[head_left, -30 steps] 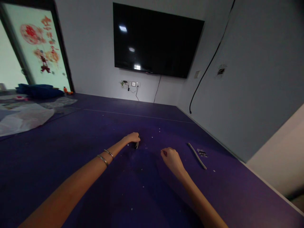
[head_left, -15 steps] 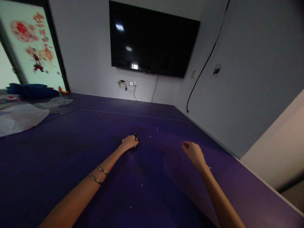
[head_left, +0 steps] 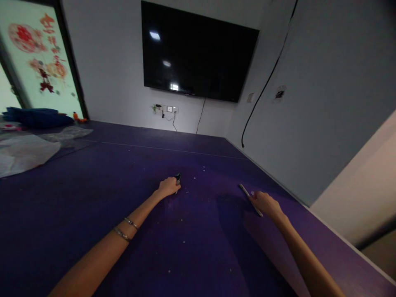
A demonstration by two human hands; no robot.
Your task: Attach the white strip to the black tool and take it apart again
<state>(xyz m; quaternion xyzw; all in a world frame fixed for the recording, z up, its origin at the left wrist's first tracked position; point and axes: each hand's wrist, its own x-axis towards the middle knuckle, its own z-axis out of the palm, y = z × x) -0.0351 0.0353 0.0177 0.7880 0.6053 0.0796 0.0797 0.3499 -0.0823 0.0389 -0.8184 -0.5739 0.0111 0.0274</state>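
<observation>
My left hand [head_left: 168, 187] rests on the purple surface, fingers closed around a small black and silver tool [head_left: 177, 178]. Its upper end sticks out past the fingers, and its exact kind is too small to make out. To the right, my right hand [head_left: 266, 203] has its fingers pinched on a thin pale stick [head_left: 245, 190]. This stick slants from upper left to lower right, its two ends showing beyond the fingers. A tiny whitish spot shows by the thumb.
The purple surface [head_left: 130, 247] carries several small white specks. At left lie white plastic sheeting [head_left: 27, 154], a dark blue cloth bundle [head_left: 38, 118] and a small orange item [head_left: 76, 116]. A black cable [head_left: 266, 86] hangs along the right wall, near a wall-mounted television [head_left: 198, 53].
My right hand has moved right and slightly down, and the thin pale stick now shows in its fingers. My left hand stays in place with the small tool.
</observation>
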